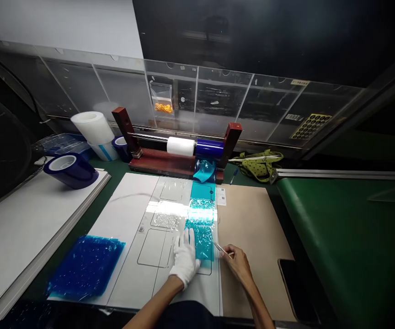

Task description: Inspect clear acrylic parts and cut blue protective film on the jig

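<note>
film, a teal strip, lies flat on the white panel, its long axis running away from the person, from the roll holder at the far end down to its near end under the hands. left hand, in a white glove, presses flat on the near end of the strip, fingers spread and pointing along its length, closed on nothing. right hand, bare, pinches a thin metal tool (tweezers by the look of it, too small to be sure), whose tip points left and touches or nearly touches the strip's right edge near its bottom corner. so the film lies to the left of the tool hand and straight ahead of the gloved one; the gloved hand is the nearer, already on it.

a brown board lies under the right hand, just beside the panel. a stack of blue sheets rests at the panel's near left corner. further left, a blue tape roll lies on white boards, with a white roll behind it. a dark phone lies at the board's right edge.
</note>
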Available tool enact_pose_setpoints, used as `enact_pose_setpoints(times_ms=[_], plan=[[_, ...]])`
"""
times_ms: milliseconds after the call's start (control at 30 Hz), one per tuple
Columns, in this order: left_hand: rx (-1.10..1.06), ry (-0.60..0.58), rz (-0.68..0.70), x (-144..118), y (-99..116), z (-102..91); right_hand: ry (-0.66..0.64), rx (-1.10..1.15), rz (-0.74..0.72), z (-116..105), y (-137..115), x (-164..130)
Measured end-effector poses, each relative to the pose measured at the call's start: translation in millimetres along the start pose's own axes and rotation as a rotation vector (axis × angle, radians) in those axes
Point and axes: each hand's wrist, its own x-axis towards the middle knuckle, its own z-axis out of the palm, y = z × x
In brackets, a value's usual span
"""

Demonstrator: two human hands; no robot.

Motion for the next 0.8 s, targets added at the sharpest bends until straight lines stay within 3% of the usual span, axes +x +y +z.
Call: enact_pose_setpoints(times_ms=[200,367,467,600,800], plan=[[0.031,0.063,0.122,-9,6,8.6,-0.047,0.350,0.114,10,6,-25],[-0.022,0.078,0.284,-12,24,12.2,-0.082,0.695,0.238,28,3,-19],[-0.066,0.100,0.320,3,24,-1.8,-0.045,0.708,0.243,32,3,-9],[-0.127,0.140,0.268,39,8,-28.8,0.009,0.735,0.255,33,5,-2],[-0.265,0.058,0.266,68,-8,-49.2,0.057,0.814,0.241,28,19,-13]])
